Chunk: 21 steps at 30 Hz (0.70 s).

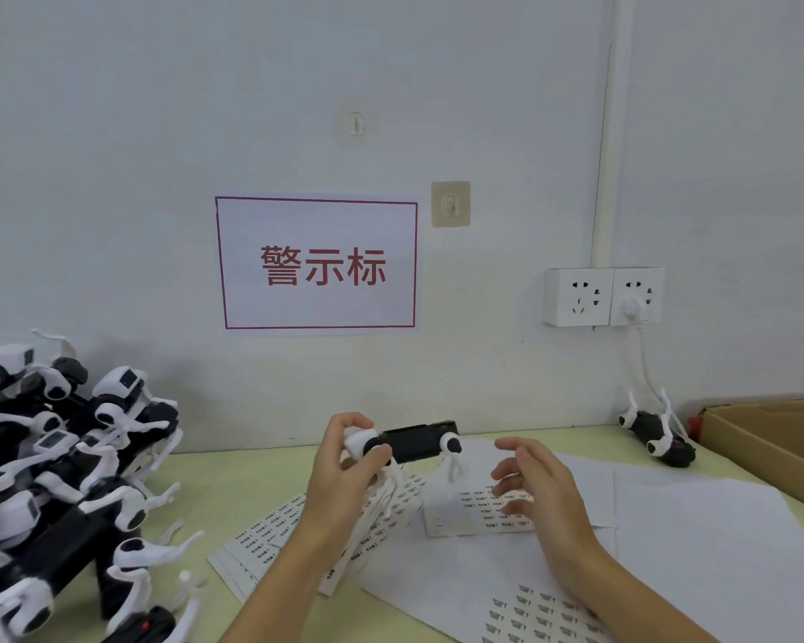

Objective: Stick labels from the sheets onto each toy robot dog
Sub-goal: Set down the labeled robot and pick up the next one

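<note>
Black-and-white plastic toy robot dog (409, 445) gripped in my left hand (344, 475); right hand (532, 487), fingers loosely spread and holding nothing, hovers over the white label sheet (476, 512). Next I peel a label.

One view only — a wide-angle camera worn on the person's head, looking forward and slightly down across the worktop (233, 475) toward the wall (251, 109) behind it. It sits close: both forearms rise from the bottom edge, and the left grip (344, 461) and right grip (534, 489) lie in the lower middle of the frame. The wall sign (316, 263) hangs above the grips, taking the centre — straight edges bow slightly near the frame's sides. There is no second view to share any part of the scene.
</note>
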{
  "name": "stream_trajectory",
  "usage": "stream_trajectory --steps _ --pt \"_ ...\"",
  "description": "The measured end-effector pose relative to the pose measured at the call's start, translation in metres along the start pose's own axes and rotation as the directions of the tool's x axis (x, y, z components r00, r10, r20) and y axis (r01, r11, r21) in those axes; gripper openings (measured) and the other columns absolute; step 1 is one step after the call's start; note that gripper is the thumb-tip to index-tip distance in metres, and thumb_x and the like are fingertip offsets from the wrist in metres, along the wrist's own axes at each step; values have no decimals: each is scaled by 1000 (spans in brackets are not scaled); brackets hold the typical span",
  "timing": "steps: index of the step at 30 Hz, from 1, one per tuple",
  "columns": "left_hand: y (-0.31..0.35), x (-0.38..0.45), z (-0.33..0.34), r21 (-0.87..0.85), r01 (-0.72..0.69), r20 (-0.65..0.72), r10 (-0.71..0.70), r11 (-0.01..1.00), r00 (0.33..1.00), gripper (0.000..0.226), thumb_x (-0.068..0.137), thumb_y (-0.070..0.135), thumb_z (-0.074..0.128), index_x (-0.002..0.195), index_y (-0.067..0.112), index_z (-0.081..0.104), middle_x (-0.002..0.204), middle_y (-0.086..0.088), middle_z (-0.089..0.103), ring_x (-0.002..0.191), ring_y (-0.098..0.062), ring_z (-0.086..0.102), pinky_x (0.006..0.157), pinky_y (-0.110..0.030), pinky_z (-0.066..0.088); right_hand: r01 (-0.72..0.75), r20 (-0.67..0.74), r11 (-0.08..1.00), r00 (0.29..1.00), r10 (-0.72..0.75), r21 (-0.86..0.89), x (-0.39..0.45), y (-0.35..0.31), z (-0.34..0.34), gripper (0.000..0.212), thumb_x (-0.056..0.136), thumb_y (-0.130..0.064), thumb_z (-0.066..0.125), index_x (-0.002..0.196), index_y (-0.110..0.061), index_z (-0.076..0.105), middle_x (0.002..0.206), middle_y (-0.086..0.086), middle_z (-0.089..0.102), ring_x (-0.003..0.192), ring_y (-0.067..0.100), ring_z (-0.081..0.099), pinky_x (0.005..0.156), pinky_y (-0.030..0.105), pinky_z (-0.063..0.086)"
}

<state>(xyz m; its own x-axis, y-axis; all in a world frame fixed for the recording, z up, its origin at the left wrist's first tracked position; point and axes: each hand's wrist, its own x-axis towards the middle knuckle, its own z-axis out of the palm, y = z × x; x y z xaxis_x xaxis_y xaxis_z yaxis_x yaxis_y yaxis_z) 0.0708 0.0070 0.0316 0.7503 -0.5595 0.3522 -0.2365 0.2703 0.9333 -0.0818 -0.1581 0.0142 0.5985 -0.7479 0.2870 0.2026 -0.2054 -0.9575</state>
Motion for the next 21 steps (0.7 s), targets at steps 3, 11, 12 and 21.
stream_trajectory --steps 3,11,12,21 --pt "5 2 -20 161 -5 32 0 987 1000 29 74 20 70 98 28 56 97 -10 56 73 -20 57 68 -37 50 -55 -48 997 997 52 -59 9 -5 -8 28 103 -14 42 100 -24 69 89 6 65 76 19 61 66 34 48" --pt "4 4 -36 307 73 79 -102 949 992 35 64 18 58 96 29 48 77 -1 53 55 -14 38 49 -23 32 -248 -137 952 964 226 -177 27 -14 -32 23 96 -10 48 100 -22 67 96 5 66 76 21 61 68 32 47" --pt "6 4 -39 306 71 89 -103 949 991 35 65 17 58 96 29 49 79 0 56 55 -14 41 50 -22 35 -256 -143 946 963 230 -198 30 -16 -36 22 95 -10 48 99 -22 67 95 4 66 75 21 61 68 32 47" --pt "7 8 -29 619 -124 -69 210 776 975 18 90 13 61 98 29 59 110 13 60 110 -9 49 90 -26 41 -324 -220 858 942 253 -399 43 -17 -70 15 93 -22 59 105 -17 65 98 -1 62 97 24 58 84 37 44"
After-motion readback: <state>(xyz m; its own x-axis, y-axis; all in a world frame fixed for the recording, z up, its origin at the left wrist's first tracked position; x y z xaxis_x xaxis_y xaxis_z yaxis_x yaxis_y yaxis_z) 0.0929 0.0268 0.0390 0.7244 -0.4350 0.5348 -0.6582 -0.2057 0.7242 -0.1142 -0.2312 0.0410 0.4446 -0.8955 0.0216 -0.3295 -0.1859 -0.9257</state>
